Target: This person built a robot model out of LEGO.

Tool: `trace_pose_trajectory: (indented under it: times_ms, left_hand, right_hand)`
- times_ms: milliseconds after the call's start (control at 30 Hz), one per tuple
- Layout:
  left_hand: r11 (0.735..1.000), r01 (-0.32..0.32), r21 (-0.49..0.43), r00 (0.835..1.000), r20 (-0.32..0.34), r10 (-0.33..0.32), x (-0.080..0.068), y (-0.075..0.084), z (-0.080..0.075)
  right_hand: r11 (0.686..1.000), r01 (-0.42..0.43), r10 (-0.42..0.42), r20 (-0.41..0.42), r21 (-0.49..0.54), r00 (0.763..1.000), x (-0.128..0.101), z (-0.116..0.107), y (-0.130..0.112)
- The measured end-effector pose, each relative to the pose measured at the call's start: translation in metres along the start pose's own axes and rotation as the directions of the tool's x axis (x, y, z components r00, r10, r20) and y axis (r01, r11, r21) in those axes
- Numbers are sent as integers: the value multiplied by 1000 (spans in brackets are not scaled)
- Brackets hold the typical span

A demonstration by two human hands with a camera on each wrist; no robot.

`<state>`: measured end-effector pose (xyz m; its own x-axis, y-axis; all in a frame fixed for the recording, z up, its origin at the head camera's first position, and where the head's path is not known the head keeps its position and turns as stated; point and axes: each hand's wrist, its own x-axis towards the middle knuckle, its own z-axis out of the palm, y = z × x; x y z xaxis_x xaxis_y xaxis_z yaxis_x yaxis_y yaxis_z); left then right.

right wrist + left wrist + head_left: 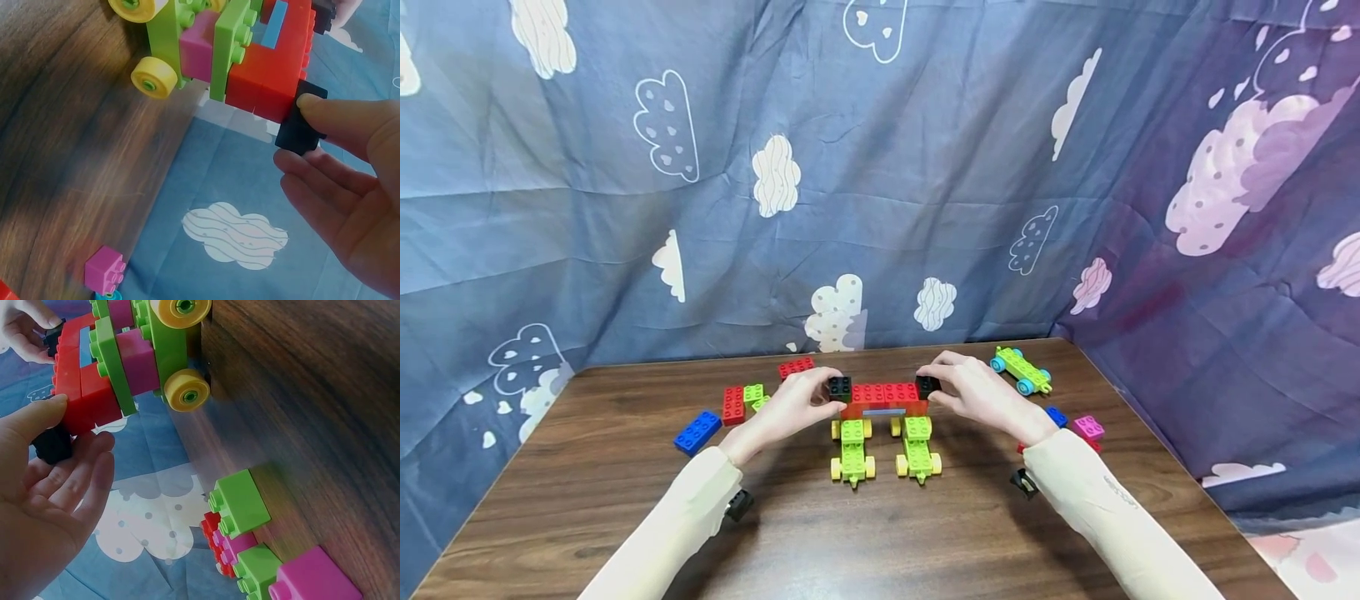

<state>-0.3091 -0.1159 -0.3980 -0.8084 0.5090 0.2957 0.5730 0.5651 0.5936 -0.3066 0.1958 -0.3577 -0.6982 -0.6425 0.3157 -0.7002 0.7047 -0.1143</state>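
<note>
A blue cloth with cloud prints (pixel 880 208) hangs behind the dark wooden surface (pixel 865 533). In the middle of it we see a red brick bridge (pixel 885 398) that rests on two green wheeled plastic carts (pixel 852 452). Our left hand (pixel 792 407) pinches a small black plastic brick (pixel 839 387) at its left end, and our right hand (pixel 976 392) pinches another black brick (pixel 927 386) at its right end. Loose bricks lie around, among them a blue one (pixel 697 432).

Both arms wear long cream sleeves, close-fitting and reaching to the wrists; the right sleeve (pixel 1105 500) carries a faint grey marking along the forearm (too small to read); the left sleeve (pixel 677 517) is plain; a small black device sits under each wrist; both hands are bare.
</note>
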Motion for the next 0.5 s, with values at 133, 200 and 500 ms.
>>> trace_pose_trajectory:
  times_ms: [133,200,500]
  left_hand:
    - [1000,4,-2,1000,7,-4,0,0,0]
    - [1000,3,-6,1000,8,-3,0,0,1]
    - [1000,8,-18,1000,3,-8,0,-2,1]
  right_hand:
    - [1000,0,1,9,-6,1000,0,1,2]
    - [1000,1,-1,9,-11,1000,-1,1,3]
    - [1000,17,-17,-5,-2,1000,0,1,3]
